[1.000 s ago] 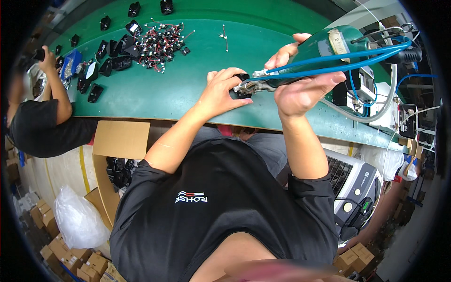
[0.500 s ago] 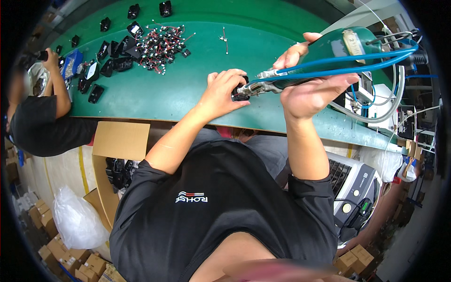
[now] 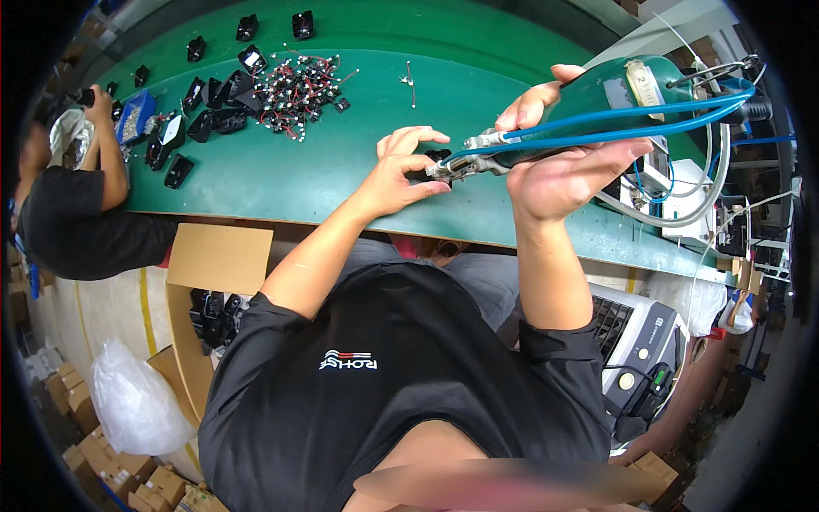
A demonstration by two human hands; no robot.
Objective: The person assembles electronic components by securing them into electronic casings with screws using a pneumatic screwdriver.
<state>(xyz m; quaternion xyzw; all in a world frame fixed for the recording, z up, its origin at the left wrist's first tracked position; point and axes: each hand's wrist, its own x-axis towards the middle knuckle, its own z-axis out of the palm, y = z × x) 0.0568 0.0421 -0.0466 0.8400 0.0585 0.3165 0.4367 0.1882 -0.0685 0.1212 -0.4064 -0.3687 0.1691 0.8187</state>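
Observation:
My right hand [image 3: 546, 175] is wrapped round the green body of a pneumatic screwdriver [image 3: 597, 94], with the thumb and fingers on opposite sides. Its metal nose points left, and blue hoses run along it. Right at the nose, a small black plastic part [image 3: 417, 176] sits on the green table, mostly hidden by my left hand [image 3: 394, 177]. The thumb and one finger of that hand close around the part beside the tool tip, while other fingers stretch out above it.
A heap of red-and-black wires with white connectors [image 3: 294, 90] lies left of centre, beside several black housings [image 3: 226, 119]. One loose wire [image 3: 409, 84] lies apart. At left a co-worker [image 3: 68, 205] works by a blue bin [image 3: 135, 118]. A cardboard box [image 3: 223, 256] stands below the table edge.
My left fingers have lifted and spread, with a finger and thumb now nearer the tool tip. The screwdriver stays in my right hand, almost unmoved.

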